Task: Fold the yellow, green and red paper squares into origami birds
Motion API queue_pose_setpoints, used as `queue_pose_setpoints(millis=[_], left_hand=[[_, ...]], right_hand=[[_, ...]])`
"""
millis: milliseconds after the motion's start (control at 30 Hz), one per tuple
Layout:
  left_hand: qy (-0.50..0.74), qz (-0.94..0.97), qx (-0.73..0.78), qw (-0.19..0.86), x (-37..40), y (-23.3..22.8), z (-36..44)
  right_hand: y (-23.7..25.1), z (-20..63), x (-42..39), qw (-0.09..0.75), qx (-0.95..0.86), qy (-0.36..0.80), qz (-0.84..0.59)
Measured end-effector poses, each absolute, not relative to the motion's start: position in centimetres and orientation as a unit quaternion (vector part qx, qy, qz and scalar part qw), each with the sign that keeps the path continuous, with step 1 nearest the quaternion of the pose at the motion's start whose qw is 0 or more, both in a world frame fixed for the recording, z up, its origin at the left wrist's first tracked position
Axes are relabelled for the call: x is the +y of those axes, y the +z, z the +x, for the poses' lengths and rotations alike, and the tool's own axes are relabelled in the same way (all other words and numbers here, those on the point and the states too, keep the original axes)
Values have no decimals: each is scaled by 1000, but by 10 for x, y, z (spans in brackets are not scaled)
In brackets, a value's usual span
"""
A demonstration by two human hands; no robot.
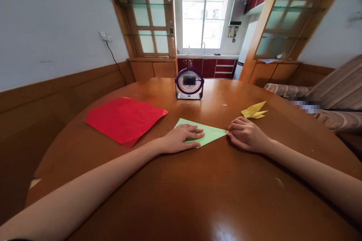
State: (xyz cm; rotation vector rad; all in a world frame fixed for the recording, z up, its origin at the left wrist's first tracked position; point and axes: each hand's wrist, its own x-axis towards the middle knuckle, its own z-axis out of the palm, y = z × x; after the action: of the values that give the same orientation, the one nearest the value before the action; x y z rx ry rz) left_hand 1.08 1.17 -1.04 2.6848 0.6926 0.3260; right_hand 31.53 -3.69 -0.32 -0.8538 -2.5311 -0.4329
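A light green sheet of folded paper lies on the wooden table, its narrow tip pointing right. My left hand rests flat across its left part, fingers spread and covering some of it. At the right tip, my right hand has its fingers closed in a pinch on the paper's corner; the fingertips partly hide that corner. Just beyond my right hand sits a folded yellow paper piece with pointed ends. Left of the green paper is a larger red sheet of paper with fold lines.
A small purple desk fan stands toward the far side of the round wooden table. A striped sofa is beyond the table's right edge. A black cord hangs from a wall socket at left.
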Motion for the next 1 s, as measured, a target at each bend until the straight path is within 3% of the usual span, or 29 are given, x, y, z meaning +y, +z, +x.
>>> queue_pose_setpoints(millis=[467,700,1000], left_hand=[[155,940,255,166,5,-8,18],[190,924,283,171,1,-8,27],[212,925,296,109,10,-9,42]], right_hand=[[-2,332,-30,206,-897,-168,-354],[-4,330,-30,323,-872,-108,-351],[-5,301,-38,197,-953,-16,-228]])
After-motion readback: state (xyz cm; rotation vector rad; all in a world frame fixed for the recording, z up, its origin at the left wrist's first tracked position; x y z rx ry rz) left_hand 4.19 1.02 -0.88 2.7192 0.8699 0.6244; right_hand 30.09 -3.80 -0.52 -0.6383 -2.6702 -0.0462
